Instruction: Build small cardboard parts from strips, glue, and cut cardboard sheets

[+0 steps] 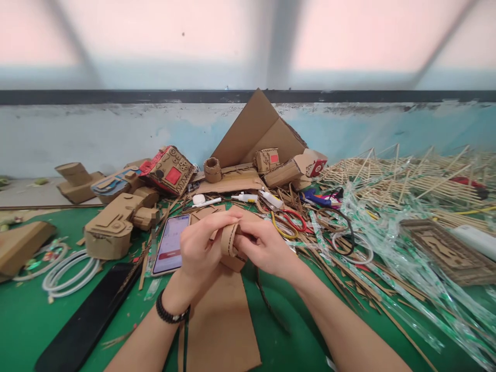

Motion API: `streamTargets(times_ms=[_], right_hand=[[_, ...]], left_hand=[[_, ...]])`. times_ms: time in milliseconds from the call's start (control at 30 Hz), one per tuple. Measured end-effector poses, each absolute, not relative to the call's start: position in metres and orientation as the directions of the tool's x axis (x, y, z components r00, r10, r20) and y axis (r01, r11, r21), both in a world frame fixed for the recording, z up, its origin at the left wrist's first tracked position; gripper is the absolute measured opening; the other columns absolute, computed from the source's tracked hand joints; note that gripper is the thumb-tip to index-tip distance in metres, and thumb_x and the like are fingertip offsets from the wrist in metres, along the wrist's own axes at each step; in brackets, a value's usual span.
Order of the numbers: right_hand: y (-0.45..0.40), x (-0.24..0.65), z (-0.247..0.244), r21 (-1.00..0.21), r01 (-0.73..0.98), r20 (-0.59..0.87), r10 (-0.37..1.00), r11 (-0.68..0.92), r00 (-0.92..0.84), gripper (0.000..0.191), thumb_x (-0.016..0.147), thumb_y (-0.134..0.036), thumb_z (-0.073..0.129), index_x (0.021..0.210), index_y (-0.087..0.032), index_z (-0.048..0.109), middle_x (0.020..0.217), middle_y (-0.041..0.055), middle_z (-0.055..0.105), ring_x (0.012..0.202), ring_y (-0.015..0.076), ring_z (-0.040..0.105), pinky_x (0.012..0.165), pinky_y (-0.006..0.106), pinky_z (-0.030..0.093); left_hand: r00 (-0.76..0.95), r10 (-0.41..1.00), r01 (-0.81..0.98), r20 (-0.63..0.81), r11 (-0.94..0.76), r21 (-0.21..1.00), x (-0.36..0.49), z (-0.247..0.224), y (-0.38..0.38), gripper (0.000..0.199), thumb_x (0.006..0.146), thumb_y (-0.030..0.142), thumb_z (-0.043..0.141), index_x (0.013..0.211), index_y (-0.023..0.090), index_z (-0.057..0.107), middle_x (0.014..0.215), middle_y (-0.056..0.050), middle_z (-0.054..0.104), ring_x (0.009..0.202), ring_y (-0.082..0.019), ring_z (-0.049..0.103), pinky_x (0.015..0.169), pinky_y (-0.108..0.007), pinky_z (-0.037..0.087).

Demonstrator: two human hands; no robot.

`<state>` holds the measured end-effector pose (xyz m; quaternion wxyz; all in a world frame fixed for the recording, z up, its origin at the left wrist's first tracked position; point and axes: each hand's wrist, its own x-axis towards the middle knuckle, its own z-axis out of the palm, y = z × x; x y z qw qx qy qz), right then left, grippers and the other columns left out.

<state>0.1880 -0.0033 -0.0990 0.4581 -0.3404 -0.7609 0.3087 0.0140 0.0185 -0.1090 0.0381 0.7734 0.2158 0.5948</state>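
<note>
Both hands meet over the middle of the table around a cardboard ring (229,239), a curled strip whose corrugated edge shows. My left hand (205,240) grips it from the left, fingers bent over its top. My right hand (267,245) pinches its right side, with the thumb and fingers closed at the opening. Just beneath the ring is a piece of cardboard (234,264), partly hidden by the hands. A flat cardboard sheet (222,320) lies under my wrists. A thin dark strip (267,299) trails below my right hand.
Left of my hands lie a phone (170,243), a black tray-like piece (89,315), coiled white tubing (70,274) and a cardboard model (110,225). Glue bottles (271,198) and blue-handled scissors (320,197) sit beyond. Plastic strips (383,248) and a pile of sticks (403,181) cover the right side.
</note>
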Motion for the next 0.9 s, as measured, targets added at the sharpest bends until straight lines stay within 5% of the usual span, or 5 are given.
streamTargets(times_ms=[533,700,900], right_hand=[[-0.002,0.183,-0.107,-0.649,0.335,0.634,0.729,0.683,-0.258,0.033,0.101,-0.023,0.048,0.068,-0.022,0.046,0.066,-0.0023,0.049,0.061,0.0129,0.043,0.061,0.026,0.034],[0.000,0.188,-0.103,-0.747,0.286,0.561,0.800,0.600,-0.213,0.029,0.107,-0.037,0.049,0.089,-0.020,0.065,0.078,0.0007,0.061,0.071,0.0149,0.055,0.069,0.026,0.043],[0.005,0.197,-0.106,-0.818,0.240,0.547,0.836,0.523,0.043,0.026,0.107,-0.044,0.053,0.111,-0.021,0.066,0.069,-0.0026,0.058,0.061,0.0139,0.055,0.056,0.024,0.041]], left_hand=[[0.155,0.496,0.285,0.854,-0.850,0.442,0.017,-0.107,0.014,0.018,0.095,0.010,0.069,0.109,0.022,0.071,0.109,-0.003,0.082,0.102,-0.017,0.078,0.091,-0.028,0.062],[0.032,0.685,0.213,0.728,-0.716,0.665,0.020,-0.104,0.017,0.011,0.095,0.023,0.074,0.105,0.023,0.072,0.103,-0.002,0.081,0.089,-0.015,0.077,0.077,-0.023,0.061],[-0.099,0.880,-0.075,0.464,-0.471,0.879,0.022,-0.097,0.024,0.021,0.096,0.040,0.073,0.098,0.020,0.068,0.103,-0.006,0.079,0.080,-0.016,0.073,0.064,-0.025,0.059]])
